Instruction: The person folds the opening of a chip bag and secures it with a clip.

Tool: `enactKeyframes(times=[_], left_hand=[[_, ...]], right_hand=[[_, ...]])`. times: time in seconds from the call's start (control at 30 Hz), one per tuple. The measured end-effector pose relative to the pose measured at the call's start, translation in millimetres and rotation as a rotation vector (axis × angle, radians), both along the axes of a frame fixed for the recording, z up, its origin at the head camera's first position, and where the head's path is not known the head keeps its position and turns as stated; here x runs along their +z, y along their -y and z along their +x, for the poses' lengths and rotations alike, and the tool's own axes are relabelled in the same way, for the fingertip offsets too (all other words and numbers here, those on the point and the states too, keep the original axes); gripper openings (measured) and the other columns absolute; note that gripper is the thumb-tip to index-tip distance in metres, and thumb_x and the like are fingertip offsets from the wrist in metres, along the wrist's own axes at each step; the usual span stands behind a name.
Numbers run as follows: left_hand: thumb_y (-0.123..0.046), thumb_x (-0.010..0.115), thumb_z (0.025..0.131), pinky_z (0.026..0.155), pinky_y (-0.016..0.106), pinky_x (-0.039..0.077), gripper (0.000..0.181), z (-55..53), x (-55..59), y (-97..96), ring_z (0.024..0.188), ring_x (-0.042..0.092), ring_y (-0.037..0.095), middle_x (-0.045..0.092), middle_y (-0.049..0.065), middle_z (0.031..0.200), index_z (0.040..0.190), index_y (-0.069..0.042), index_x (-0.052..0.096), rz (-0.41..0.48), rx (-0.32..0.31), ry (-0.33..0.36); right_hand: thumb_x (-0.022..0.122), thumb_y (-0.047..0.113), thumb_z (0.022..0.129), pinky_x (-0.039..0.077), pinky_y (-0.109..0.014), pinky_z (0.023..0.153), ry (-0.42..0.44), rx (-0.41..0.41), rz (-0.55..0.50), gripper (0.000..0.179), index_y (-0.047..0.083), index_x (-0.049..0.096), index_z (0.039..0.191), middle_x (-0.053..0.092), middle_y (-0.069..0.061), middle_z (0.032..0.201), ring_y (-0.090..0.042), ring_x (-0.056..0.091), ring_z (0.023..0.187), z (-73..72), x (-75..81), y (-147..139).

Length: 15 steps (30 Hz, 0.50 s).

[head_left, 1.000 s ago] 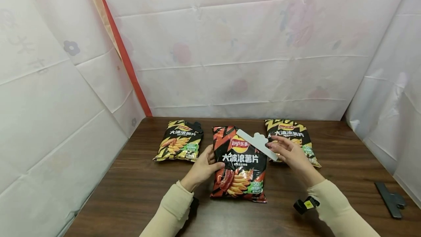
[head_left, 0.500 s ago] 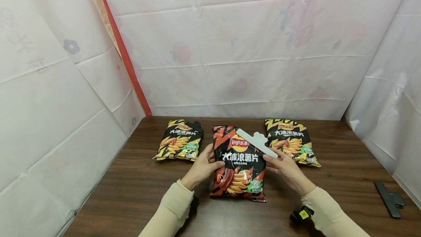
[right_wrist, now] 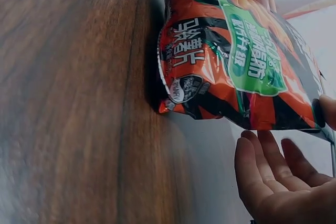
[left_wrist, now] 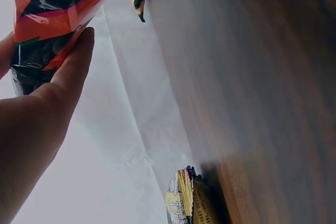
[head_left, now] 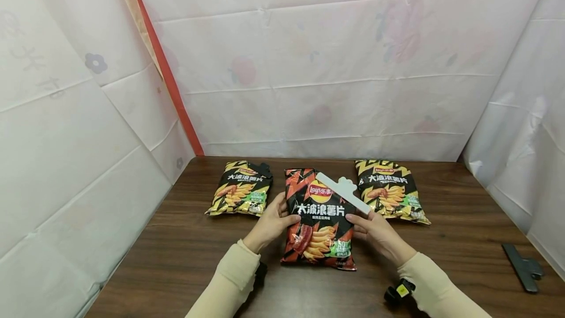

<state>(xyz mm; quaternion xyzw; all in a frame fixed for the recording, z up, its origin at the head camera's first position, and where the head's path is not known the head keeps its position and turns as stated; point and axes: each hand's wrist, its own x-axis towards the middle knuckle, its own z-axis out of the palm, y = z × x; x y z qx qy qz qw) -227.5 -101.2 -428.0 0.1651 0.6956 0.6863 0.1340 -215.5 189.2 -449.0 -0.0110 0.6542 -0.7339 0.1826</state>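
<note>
A red and black bag of potato chips (head_left: 319,239) is held upright over the table's middle. A white bag clip (head_left: 343,191) sits slantwise across its upper right corner. My left hand (head_left: 271,222) grips the bag's left edge, thumb in front and fingers behind. In the left wrist view, the chip bag (left_wrist: 58,17) lies between that thumb and fingers. At the right edge my right hand (head_left: 377,234) pinches the bag below the clip, thumb on the front. The right wrist view has the other fingers (right_wrist: 257,174) reaching round behind the bag's edge.
Two yellow and black chip bags lie farther back, the left one (head_left: 240,190) with a black clip (head_left: 261,170) on its corner, the right one (head_left: 393,193) behind my right hand. A loose black clip (head_left: 523,268) lies near the table's right edge. White cloth walls (head_left: 326,63) surround the table.
My right hand has come off the white clip's lower end and moved down and left onto the bag's right edge. The left hand and the bag have barely moved.
</note>
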Motion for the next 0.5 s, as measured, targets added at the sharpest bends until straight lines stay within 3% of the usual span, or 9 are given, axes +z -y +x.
enactKeyframes(times=[0.2,0.5], left_hand=[[0.003,0.062,0.092,0.091,0.03,0.053,0.072,-4.5,-2.0,0.2,0.12,0.059,0.024,0.047,0.023,0.146,0.153,-0.011,0.026,0.025,-0.006,0.007],[0.003,0.062,0.092,0.093,0.036,0.053,0.069,-13.1,-2.0,-1.5,0.12,0.06,0.027,0.049,0.022,0.146,0.151,-0.01,0.029,-0.016,0.031,0.033]], right_hand=[[0.061,0.024,0.098,0.054,-0.031,0.09,0.041,0.045,-0.023,0.065,-0.009,0.028,0.144,0.067,0.002,0.111,-0.009,0.068,0.097,-0.1,0.6,0.9],[0.063,0.02,0.096,0.055,-0.031,0.086,0.077,-0.008,-0.064,0.052,-0.003,0.038,0.136,0.068,0.004,0.104,-0.01,0.069,0.093,-4.6,-0.6,6.1]])
